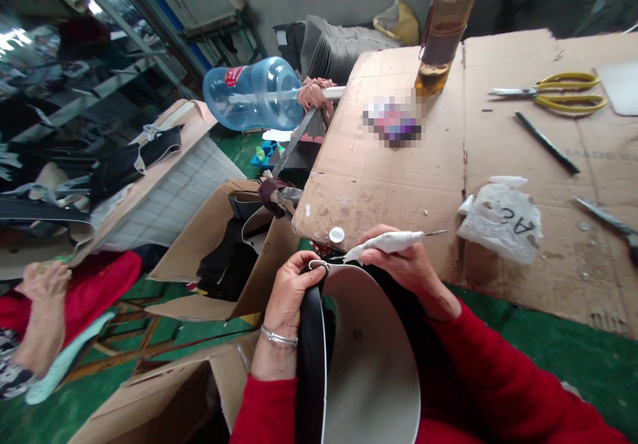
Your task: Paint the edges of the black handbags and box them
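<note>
My left hand [285, 292], with a silver bangle at the wrist, pinches the upper edge of a curved sheet piece [371, 354]. This piece is black on its outer face and off-white inside, with a pale edge. By my left thumb a small white loop [319, 264] shows at the edge. My right hand [406, 268] is closed round a thin pointed tool with a white-wrapped handle [386, 242]. One thin end of the tool points right; its other end is close to the piece's top edge, and I cannot tell whether they touch.
A cardboard-covered table [399, 185] carries yellow-handled scissors [568, 93], a dark rod [545, 141], a plastic bag [503, 221], a drink bottle [441, 38] and a white cap [337, 234]. Left are an open box [199, 244], a blue water jug [254, 95] and another person's hand [47, 284].
</note>
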A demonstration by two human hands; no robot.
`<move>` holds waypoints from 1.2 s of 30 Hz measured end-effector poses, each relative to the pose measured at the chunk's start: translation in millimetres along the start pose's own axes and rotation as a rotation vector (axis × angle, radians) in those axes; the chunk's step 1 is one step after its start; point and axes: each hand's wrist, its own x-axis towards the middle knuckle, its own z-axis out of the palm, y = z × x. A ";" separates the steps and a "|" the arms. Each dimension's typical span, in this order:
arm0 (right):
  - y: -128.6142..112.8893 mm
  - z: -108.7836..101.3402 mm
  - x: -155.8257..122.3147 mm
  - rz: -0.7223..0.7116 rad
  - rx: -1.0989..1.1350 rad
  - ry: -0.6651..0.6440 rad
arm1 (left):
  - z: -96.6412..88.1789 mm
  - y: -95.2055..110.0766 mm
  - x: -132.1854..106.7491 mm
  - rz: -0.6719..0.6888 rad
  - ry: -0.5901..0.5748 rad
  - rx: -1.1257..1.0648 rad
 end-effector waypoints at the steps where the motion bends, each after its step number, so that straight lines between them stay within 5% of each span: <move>1: -1.0 -1.2 0.3 -0.001 -0.005 -0.038 | -0.1 0.4 -0.3 -0.001 -0.003 -0.001; 36: 2.9 -3.8 3.3 0.010 -0.014 -0.204 | 12.1 -0.6 -12.0 0.082 0.013 0.124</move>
